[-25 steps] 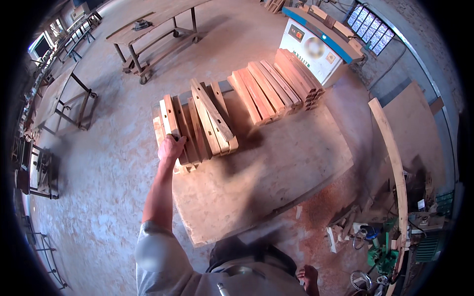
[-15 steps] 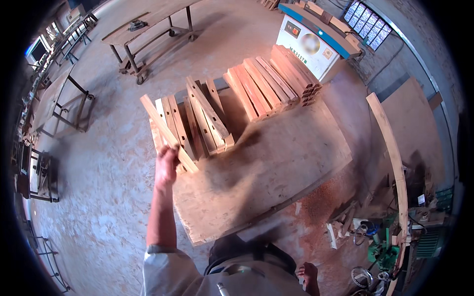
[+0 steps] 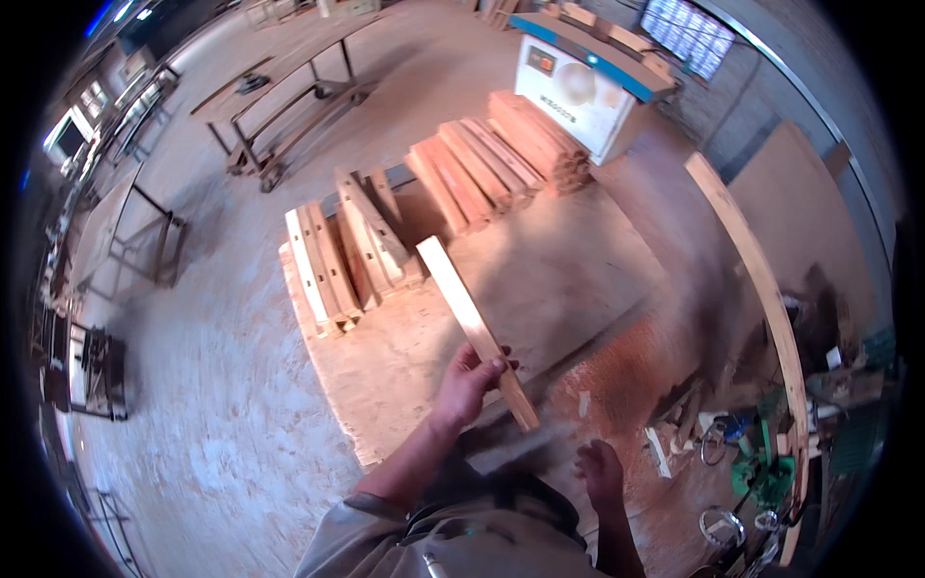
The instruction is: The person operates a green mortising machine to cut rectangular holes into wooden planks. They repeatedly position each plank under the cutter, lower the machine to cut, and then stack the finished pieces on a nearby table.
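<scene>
My left hand is closed around the lower part of a pale wooden strip, which it carries above the near side of the worktable. The strip slants, its far end up and to the left. Lower right, in front of my body, my right hand hangs with loosely curled fingers apart and nothing in them. On the table's left side lie wooden pieces with slots, and beside them more slotted pieces lean across each other. Reddish plain strips are stacked farther right.
A white machine with a blue-edged top stands beyond the table. To the right, a long curved plank rises by a green machine with handwheels. Reddish sawdust covers the floor nearby. A wheeled table is at far left.
My left hand has lifted the strip off the left-hand pieces and brought it right and nearer to me. My right hand has risen further into view.
</scene>
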A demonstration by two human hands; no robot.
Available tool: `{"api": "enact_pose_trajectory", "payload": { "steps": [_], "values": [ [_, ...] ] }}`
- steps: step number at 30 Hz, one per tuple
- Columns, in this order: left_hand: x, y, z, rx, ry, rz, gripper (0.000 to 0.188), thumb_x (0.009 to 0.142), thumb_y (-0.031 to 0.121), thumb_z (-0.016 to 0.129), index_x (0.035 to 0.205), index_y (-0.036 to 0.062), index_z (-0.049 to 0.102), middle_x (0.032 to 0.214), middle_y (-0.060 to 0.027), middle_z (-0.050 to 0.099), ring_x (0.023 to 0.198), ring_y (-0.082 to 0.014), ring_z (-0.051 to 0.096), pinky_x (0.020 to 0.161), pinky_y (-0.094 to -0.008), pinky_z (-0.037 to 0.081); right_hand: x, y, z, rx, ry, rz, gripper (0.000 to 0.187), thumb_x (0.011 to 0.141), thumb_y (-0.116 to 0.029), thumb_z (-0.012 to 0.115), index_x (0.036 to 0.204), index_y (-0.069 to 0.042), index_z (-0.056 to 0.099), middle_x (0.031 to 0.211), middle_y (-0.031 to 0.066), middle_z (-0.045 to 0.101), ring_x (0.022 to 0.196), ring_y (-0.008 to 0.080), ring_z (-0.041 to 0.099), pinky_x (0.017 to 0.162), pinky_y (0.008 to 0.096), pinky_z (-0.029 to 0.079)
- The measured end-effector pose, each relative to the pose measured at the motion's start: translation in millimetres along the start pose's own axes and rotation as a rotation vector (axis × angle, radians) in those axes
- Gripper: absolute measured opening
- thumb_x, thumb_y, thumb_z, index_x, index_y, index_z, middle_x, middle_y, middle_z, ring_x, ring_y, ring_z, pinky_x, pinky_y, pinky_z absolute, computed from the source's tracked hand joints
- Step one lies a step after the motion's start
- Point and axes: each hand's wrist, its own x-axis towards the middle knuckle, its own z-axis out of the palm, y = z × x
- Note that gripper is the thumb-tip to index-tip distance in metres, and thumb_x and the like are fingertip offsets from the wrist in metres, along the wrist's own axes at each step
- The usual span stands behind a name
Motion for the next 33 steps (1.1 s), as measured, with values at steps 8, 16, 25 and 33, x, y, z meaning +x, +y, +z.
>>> {"api": "enact_pose_trajectory", "payload": {
  "steps": [8,16,25,33],
  "values": [
    [-37,-78,98,0.088,-0.087,-0.099,0.023,0.084,0.014,0.060,0.103,0.0046,0.052,0.087,-0.0039,0.059,0.077,-0.0119,0.055,0.063,-0.0261,0.045,-8,-36,-5,-0.443,-0.074,-0.463,0.058,0.077,-0.013,0.066,0.126,0.001,0.039,0.108,0.0193,0.055,0.098,0.0259,0.057,0.082,0.0361,0.046],
    [-54,-85,124,0.053,-0.069,-0.137,0.029,0.087,0.024,0.060,0.105,0.0029,0.050,0.090,-0.0034,0.056,0.074,-0.0113,0.053,0.066,-0.0272,0.047,-20,-28,-52,0.058,-0.305,-0.105,0.048,0.079,-0.005,0.061,0.123,0.002,0.044,0.097,0.0124,0.059,0.080,0.0175,0.060,0.069,0.0302,0.050],
    [-16,-38,78,0.055,0.053,-0.043,0.026,0.090,0.027,0.053,0.105,0.0051,0.050,0.087,-0.0037,0.057,0.076,-0.0136,0.057,0.070,-0.0323,0.052,-22,-40,-67,0.006,-0.371,-0.016,0.043,0.080,-0.003,0.059,0.121,0.002,0.047,0.095,0.0093,0.058,0.074,0.0130,0.058,0.061,0.0267,0.051],
    [2,-25,66,0.020,0.127,-0.112,0.021,0.089,0.024,0.055,0.103,0.0078,0.055,0.089,-0.0042,0.058,0.075,-0.0149,0.058,0.067,-0.0310,0.051,-19,-28,-74,0.059,-0.287,-0.111,0.040,0.083,-0.006,0.059,0.120,0.004,0.047,0.100,0.0126,0.058,0.079,0.0162,0.060,0.070,0.0312,0.052]
  ]
}}
